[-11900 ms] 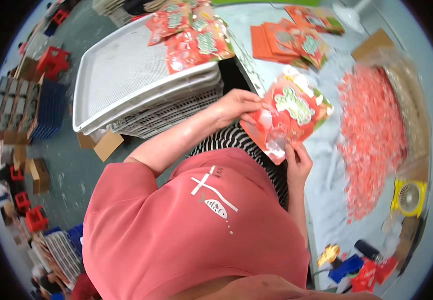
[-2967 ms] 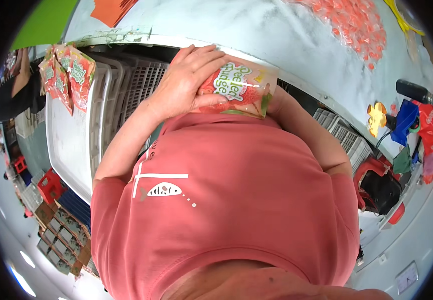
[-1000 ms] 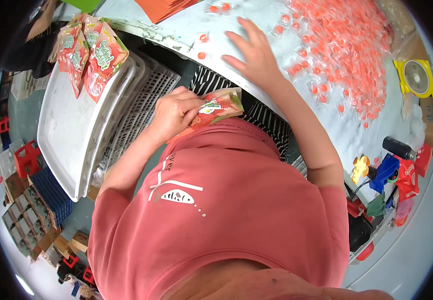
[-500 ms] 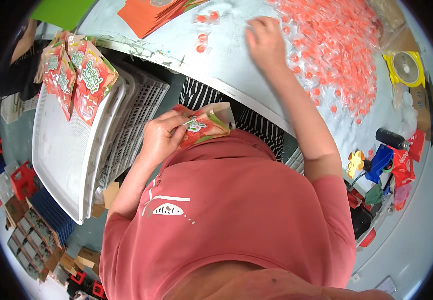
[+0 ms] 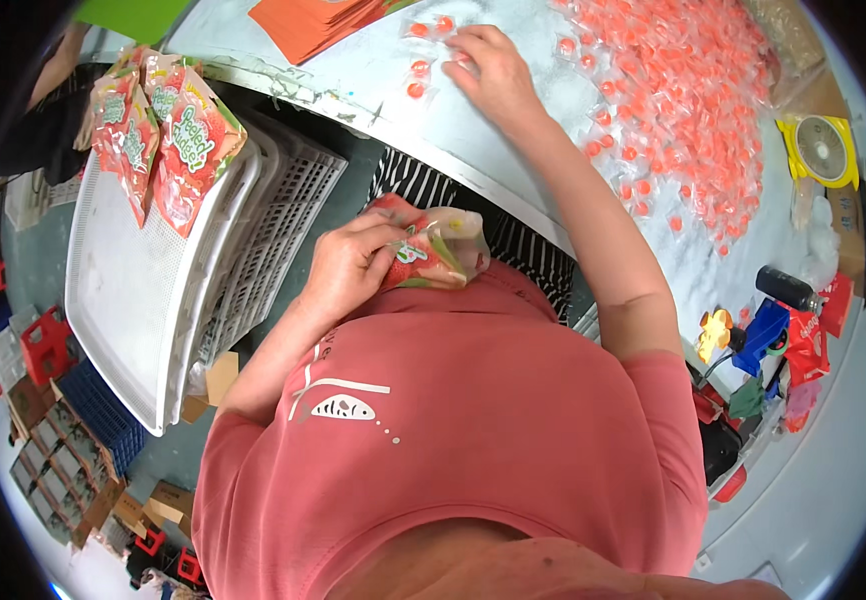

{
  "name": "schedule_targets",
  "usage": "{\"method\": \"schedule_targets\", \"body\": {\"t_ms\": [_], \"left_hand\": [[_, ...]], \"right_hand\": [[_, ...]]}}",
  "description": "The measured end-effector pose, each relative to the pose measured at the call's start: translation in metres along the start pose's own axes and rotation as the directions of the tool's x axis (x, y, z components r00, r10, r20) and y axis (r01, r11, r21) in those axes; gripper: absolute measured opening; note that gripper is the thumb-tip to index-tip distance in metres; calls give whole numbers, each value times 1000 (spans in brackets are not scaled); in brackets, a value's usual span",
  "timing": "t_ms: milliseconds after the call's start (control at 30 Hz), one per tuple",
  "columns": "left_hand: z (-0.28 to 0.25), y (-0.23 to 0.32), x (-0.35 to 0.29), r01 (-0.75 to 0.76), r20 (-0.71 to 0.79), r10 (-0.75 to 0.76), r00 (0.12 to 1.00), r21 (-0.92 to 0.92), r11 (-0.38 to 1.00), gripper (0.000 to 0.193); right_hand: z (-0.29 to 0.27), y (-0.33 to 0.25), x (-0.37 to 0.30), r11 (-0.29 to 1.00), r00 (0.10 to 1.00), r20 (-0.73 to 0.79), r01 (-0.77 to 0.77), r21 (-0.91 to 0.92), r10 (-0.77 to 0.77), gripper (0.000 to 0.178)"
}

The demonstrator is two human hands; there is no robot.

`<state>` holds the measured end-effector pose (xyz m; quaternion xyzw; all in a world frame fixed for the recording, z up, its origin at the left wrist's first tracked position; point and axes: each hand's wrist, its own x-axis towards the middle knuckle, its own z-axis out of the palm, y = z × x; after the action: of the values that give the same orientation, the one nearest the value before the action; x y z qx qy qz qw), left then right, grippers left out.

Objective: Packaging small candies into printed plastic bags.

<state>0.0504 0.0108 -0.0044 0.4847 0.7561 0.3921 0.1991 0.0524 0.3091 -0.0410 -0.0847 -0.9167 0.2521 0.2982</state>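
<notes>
Left hand (image 5: 353, 265) clenched round printed pouch (image 5: 433, 255), held against my chest, mouth tipped toward table (image 5: 513, 120). Right hand (image 5: 493, 70) spread flat over loose wrapped candies (image 5: 418, 65) near table edge, gathering a few; grip on them I cannot tell. My worry: candies sit near edge, careless sweep could knock them off; pouch mouth looks narrow, handful may spill beside it.

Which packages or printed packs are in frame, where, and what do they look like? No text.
Pouch: in left hand, at the chest; red and green print, clear top.
Filled pouches: on white trays, left; red with green.
Flat orange packs: stacked, table top edge.
Small wrapped pieces: clear wrap, orange-red, heaped on table; right hand on some.
</notes>
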Motion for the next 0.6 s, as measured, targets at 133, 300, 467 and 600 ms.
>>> {"method": "schedule_targets", "body": {"t_ms": [133,300,467,600], "left_hand": [[5,-5,-9,23,-25,-25,999,-66,998,17],[4,1,-2,17,13,-16,1000,-79,997,19],[0,2,-2,87,38,-84,996,-86,992,22],[1,7,-1,56,44,-53,998,-69,996,23]], "right_hand": [[15,-18,-1,999,999,19,30,-36,-30,60],[51,-3,4,956,997,73,14,-292,8,67],[24,-2,7,995,996,-37,-79,53,81,48],[-38,47,-18,973,981,-179,-109,-204,72,39]]}}
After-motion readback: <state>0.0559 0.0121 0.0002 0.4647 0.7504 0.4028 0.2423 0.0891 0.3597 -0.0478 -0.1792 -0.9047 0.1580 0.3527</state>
